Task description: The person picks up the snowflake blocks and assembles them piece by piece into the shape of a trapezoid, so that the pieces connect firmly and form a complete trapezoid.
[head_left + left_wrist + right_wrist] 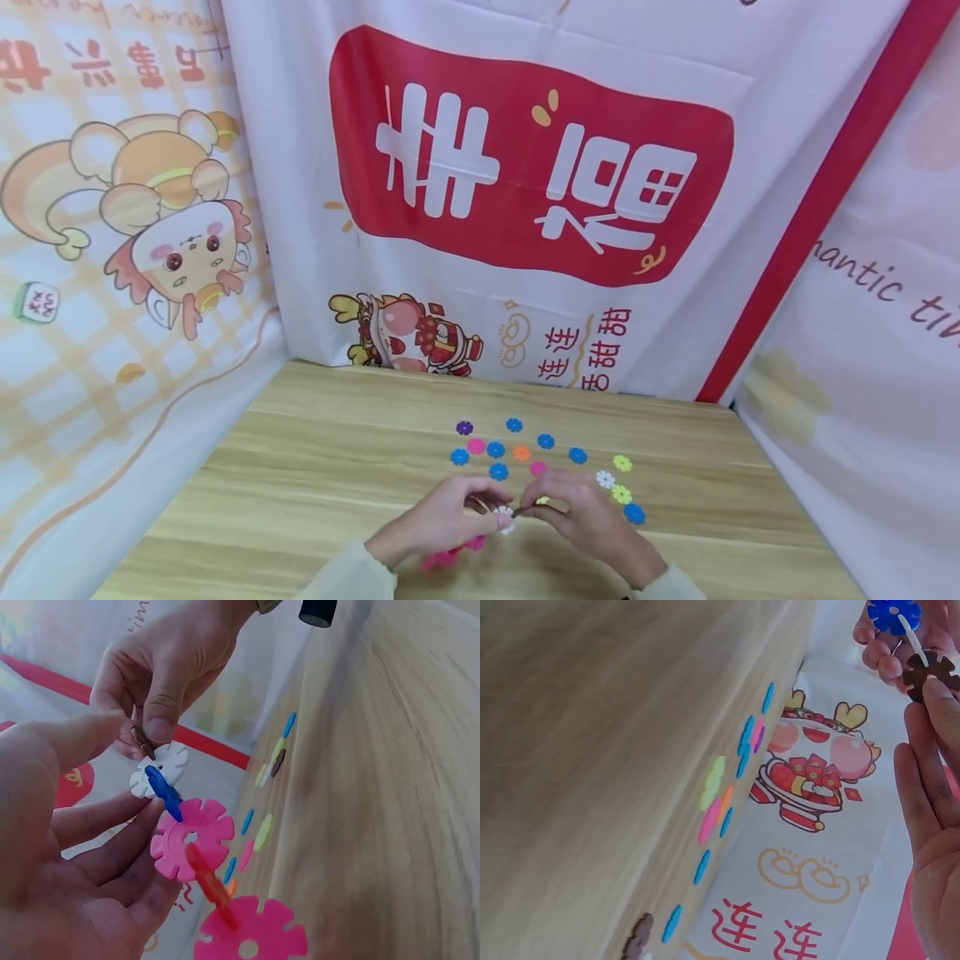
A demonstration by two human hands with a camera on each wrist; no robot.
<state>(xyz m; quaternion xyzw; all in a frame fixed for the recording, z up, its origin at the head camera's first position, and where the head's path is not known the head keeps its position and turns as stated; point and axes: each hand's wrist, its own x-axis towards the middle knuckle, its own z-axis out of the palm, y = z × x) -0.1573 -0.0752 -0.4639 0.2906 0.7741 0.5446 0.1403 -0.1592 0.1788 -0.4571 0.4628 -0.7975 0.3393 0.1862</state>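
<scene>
My left hand point(450, 518) holds a chain of notched plastic snowflake discs, fingers near its white disc point(174, 766). Down the chain come a blue disc point(163, 792), a pink disc point(216, 834), a red disc point(211, 886) and another pink disc point(276, 934), set crosswise into one another. My right hand point(592, 521) pinches a brown disc point(917, 677) between thumb and fingers. Its edge meets the white disc's rim; whether the notches are fully engaged I cannot tell. In the head view the hands nearly touch, and fingers partly cover the white disc.
Loose discs lie beyond the hands on the wooden table point(300, 467), among them a purple disc point(465, 427), an orange disc point(521, 452), a loose white disc point(605, 479) and several blue ones. Printed cloth point(525, 317) hangs along the table's back and sides.
</scene>
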